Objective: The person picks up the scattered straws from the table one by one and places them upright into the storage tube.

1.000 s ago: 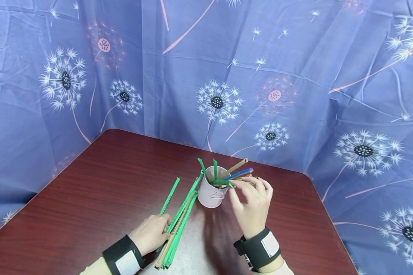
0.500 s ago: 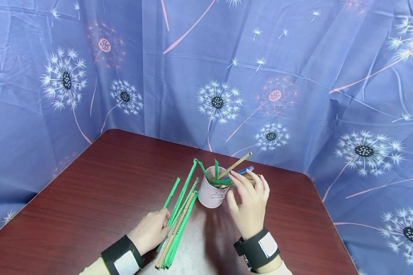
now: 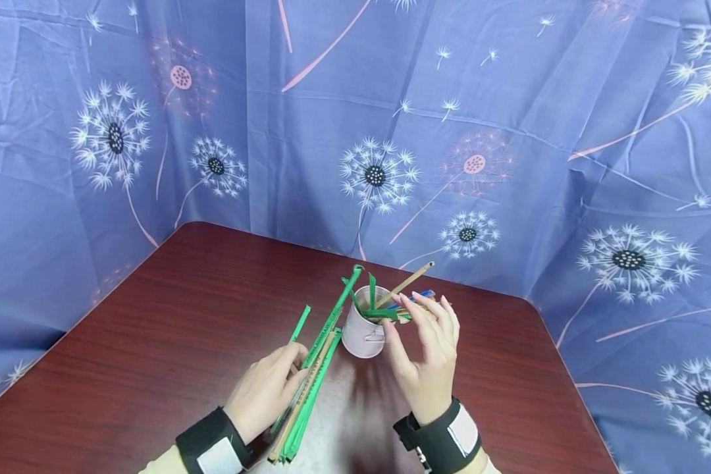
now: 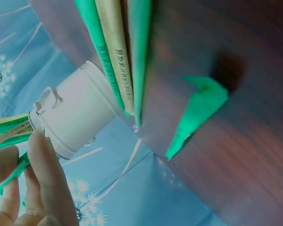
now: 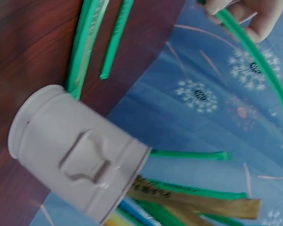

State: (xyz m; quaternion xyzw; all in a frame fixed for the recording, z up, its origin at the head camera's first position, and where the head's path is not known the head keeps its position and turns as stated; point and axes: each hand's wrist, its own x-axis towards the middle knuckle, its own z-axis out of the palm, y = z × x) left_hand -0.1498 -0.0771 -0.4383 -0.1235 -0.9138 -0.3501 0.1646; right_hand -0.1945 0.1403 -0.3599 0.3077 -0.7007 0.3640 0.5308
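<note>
My left hand (image 3: pixel 266 388) pinches a long green paper-wrapped straw (image 3: pixel 328 316); its folded far end is raised beside the cup's rim. In the right wrist view the same straw (image 5: pixel 262 61) hangs from the left fingers above the table. A pale metal cup (image 3: pixel 363 339) with small handles stands upright, holding green, brown and blue straws that lean out. My right hand (image 3: pixel 429 355) is at the rim, thumb and curled fingers around a green straw end (image 4: pixel 14 174). Its palm hides part of the leaning straws. A green and brown straw bundle (image 3: pixel 314 395) lies left of the cup.
One green straw (image 3: pixel 300 322) lies apart, left of the bundle, partly under my left hand. The dark red wooden table (image 3: pixel 213 296) meets a blue dandelion-print curtain (image 3: pixel 308 164) at the back and sides.
My left hand has moved up and away from the table's front, and the green straw's far end has swung right toward the cup. My right hand has shifted slightly left at the rim.
</note>
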